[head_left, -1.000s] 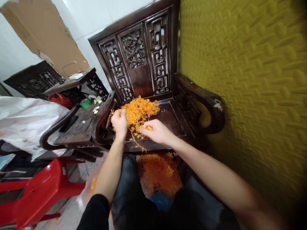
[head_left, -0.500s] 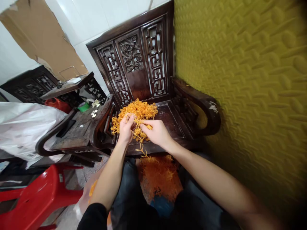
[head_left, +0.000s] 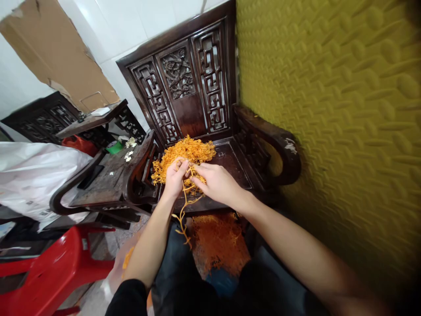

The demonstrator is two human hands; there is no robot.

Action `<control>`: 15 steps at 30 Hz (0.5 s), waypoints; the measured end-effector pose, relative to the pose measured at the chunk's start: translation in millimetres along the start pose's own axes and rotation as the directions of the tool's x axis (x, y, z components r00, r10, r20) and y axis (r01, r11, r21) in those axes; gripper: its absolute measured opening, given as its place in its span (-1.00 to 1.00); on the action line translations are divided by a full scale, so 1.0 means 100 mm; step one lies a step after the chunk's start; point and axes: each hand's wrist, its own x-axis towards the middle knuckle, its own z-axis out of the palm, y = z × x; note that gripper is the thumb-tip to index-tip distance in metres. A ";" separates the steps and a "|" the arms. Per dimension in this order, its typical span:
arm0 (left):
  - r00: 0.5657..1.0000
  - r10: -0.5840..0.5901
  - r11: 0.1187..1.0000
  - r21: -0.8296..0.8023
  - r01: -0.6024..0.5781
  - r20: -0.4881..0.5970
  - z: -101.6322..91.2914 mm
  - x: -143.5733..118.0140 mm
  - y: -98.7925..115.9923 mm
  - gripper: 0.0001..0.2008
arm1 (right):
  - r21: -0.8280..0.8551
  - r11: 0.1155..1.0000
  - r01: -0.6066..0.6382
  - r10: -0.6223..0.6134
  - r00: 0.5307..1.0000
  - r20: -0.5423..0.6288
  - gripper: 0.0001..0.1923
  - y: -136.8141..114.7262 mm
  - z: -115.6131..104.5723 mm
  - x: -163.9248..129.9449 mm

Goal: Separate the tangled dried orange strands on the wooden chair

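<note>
On the seat of the carved chair (head_left: 230, 162) we see a pile (head_left: 187, 153) of orange strands, heaped toward the seat's left side and back. Our left hand (head_left: 176, 177) and right hand (head_left: 215, 182) meet at the pile's near edge, fingertips touching, both pinched on a clump (head_left: 190, 184) of strands; one long strand (head_left: 181, 219) hangs from the clump past the seat's front edge. Below the seat, between our knees, lies a second heap (head_left: 219, 241) of the same strands. To the left stand a red stool (head_left: 49, 272), a white bag (head_left: 33, 171) and a second chair (head_left: 108, 180) bearing small white flowers (head_left: 129, 154).
</note>
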 end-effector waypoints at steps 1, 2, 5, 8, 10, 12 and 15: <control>1.000 -0.020 1.000 -0.001 0.020 0.019 0.01 0.00 -0.01 -0.58 | -0.043 0.999 0.003 -0.003 1.000 0.010 -0.68 0.00 0.00 0.00; 0.998 -0.049 0.999 -0.003 0.049 0.045 0.01 0.00 -0.03 -0.57 | -0.087 0.996 0.011 -0.010 1.000 0.015 -0.68 0.01 -0.01 0.00; 0.978 -0.160 0.987 -0.004 0.162 0.137 -0.01 -0.01 -0.01 -0.57 | -0.199 0.975 0.101 -0.092 0.994 0.058 -0.69 0.09 -0.05 0.02; 0.978 -0.156 0.987 -0.029 0.161 0.136 -0.11 -0.04 0.17 -0.59 | -0.239 0.962 0.135 -0.127 0.991 0.047 -0.67 0.29 -0.13 0.05; 1.000 -0.008 0.997 -0.074 0.009 0.018 -0.19 -0.10 0.35 -0.59 | -0.222 0.975 -0.006 -0.017 0.995 -0.100 -0.70 0.54 -0.20 0.06; 0.984 0.152 0.988 -0.026 -0.154 -0.089 -0.22 -0.20 0.45 -0.61 | -0.086 0.977 -0.194 0.158 0.935 -0.319 -0.75 0.82 -0.23 0.06; 0.974 0.117 0.892 0.411 -0.189 0.194 -0.07 -0.47 0.26 -0.74 | 0.423 0.837 -0.347 0.510 0.775 -0.373 -0.74 1.13 -0.22 0.06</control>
